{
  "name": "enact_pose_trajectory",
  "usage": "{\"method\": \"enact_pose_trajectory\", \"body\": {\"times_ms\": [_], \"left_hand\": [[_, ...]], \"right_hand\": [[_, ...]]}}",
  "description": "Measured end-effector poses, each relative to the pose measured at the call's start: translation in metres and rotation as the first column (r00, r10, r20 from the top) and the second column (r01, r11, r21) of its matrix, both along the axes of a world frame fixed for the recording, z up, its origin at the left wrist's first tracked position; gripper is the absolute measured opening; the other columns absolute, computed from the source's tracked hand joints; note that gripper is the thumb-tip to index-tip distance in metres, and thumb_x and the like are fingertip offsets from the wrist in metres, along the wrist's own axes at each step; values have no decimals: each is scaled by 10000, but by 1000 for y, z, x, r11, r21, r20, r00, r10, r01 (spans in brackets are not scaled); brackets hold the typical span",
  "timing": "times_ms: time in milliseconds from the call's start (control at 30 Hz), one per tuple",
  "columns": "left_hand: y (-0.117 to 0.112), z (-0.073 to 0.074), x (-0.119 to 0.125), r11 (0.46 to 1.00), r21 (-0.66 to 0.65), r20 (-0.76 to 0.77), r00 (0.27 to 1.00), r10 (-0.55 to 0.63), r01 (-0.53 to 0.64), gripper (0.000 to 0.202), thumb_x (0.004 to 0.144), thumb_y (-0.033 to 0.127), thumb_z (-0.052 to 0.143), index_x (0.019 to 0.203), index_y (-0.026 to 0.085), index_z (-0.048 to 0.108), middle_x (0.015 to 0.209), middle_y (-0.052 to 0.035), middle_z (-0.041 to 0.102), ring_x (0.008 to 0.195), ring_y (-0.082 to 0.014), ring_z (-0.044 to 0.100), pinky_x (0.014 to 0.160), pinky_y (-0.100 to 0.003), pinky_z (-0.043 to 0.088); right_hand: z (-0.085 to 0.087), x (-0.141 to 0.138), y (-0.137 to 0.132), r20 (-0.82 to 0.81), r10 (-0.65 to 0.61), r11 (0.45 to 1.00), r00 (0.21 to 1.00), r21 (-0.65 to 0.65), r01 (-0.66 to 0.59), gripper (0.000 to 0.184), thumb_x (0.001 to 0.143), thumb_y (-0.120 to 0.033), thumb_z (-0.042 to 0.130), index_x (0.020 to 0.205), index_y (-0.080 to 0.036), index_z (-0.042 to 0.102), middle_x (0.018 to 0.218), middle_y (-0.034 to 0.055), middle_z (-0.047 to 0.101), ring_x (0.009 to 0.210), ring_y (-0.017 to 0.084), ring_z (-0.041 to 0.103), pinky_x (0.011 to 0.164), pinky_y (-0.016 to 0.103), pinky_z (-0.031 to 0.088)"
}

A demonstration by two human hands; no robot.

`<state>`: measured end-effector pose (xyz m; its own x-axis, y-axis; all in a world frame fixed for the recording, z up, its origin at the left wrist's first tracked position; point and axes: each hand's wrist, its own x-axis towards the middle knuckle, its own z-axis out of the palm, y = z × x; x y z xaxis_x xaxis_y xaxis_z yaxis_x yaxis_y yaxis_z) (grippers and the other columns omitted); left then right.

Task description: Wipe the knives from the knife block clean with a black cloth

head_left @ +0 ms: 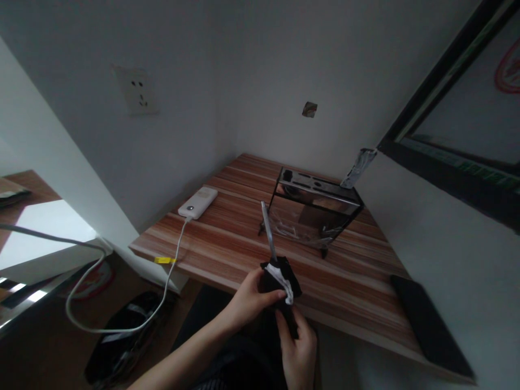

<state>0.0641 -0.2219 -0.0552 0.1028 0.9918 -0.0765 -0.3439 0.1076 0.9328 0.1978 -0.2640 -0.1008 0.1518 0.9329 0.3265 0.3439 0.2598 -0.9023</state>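
Black pc. w/ white strip, pinched by L hand & lower R hand.

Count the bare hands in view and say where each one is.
2. The left hand holds the black piece with the white strip from its left side; the right hand is at its lower end. No other hand shows.
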Motion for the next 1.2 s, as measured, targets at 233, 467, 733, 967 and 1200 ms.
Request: {"method": "enact_pose_trajectory", "body": {"times_ms": [233,467,733,967,1200], "left_hand": [[-3,6,3,990,4,74,987,139,-140,371,591,305,839,901,167,690,916,-68,744,901,-239,674,815,-319,526],[7,22,-9,980,28,43,980,196,-197,369,577,327,839,859,146,685,866,-70,739,823,-226,673,753,-302,523],[19,31,-23,947,56,32,948,316,-317,359,577,339,828,848,147,694,848,-59,729,800,-204,656,737,-285,511],[40,29,-45,911,148,114,921,371,-385,347,611,339,828,874,148,705,854,-45,727,776,-164,648,729,-246,491],[53,53,-63,857,191,222,871,438,-479,341,598,354,837,843,157,707,834,-20,726,763,-143,647,743,-232,481]], "right_hand": [[3,-4,-1,-36,61,998,997,2,-61,268,828,-336,629,957,-140,758,967,121,755,869,268,736,737,270,593],[3,-5,1,7,54,998,999,18,-54,266,823,-340,647,970,-148,759,944,102,763,873,259,736,768,264,583],[1,-5,-3,50,56,994,997,91,-61,304,834,-376,640,996,-148,759,958,107,758,863,246,738,742,243,590],[-2,-4,-7,74,119,989,990,81,-125,262,846,-319,630,1021,-166,750,954,91,761,856,241,740,745,246,591],[-7,-3,-10,70,132,981,989,137,-141,250,842,-305,648,1040,-186,745,947,81,764,838,232,743,733,227,594]]}}
